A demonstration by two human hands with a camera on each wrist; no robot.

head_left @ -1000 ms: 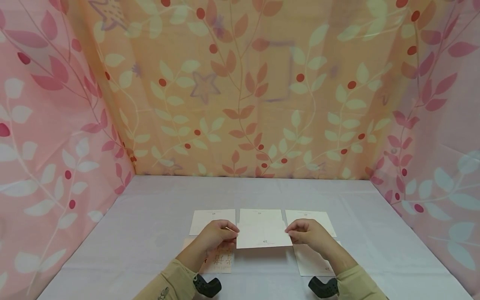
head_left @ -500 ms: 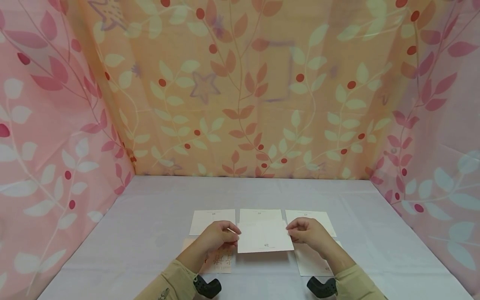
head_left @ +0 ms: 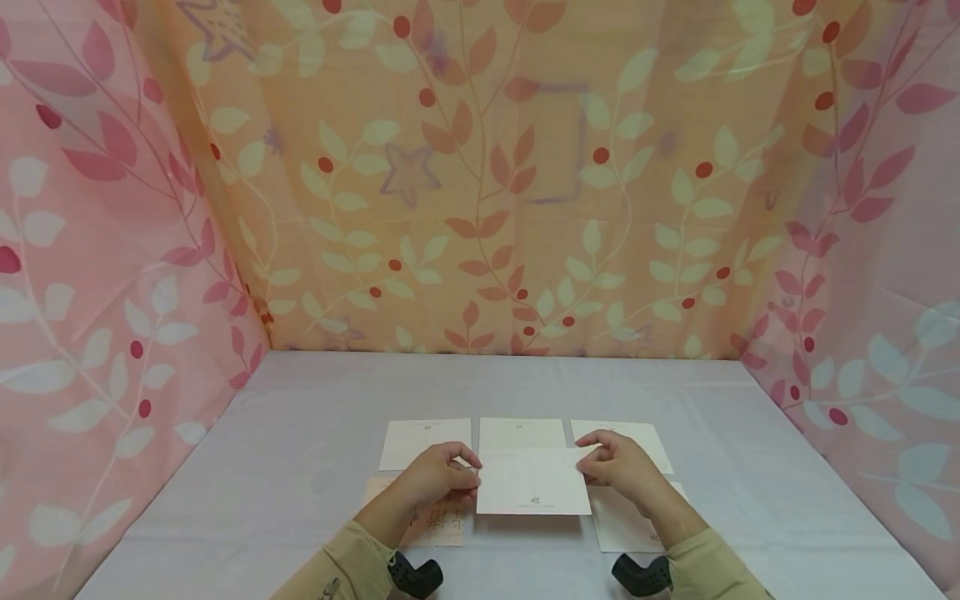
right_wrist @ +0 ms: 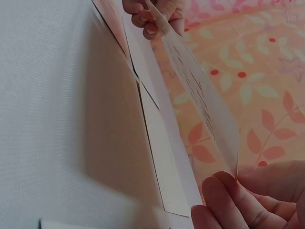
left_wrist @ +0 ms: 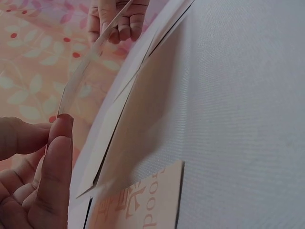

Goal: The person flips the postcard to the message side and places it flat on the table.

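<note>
A white card (head_left: 534,483) is held up over the table between both hands, its near edge tipped toward me and a small mark near that edge. The left hand (head_left: 438,473) pinches its left edge, thumb against fingers (left_wrist: 61,157) in the left wrist view. The right hand (head_left: 618,468) pinches the opposite edge, and in the right wrist view its thumb (right_wrist: 271,179) meets the card's corner. Rows of writing run across the card's underside (right_wrist: 202,95). The card bows slightly and casts a shadow on the cloth.
Three white cards lie in a far row: left (head_left: 412,442), middle (head_left: 521,432), right (head_left: 637,433). An orange-printed card (head_left: 442,529) lies under the left wrist, another white card (head_left: 622,521) under the right. Patterned curtains (head_left: 480,208) enclose the white-covered table (head_left: 315,400).
The held card has come slightly toward me and to the right. The right index finger has lifted a little, away from the thumb.
</note>
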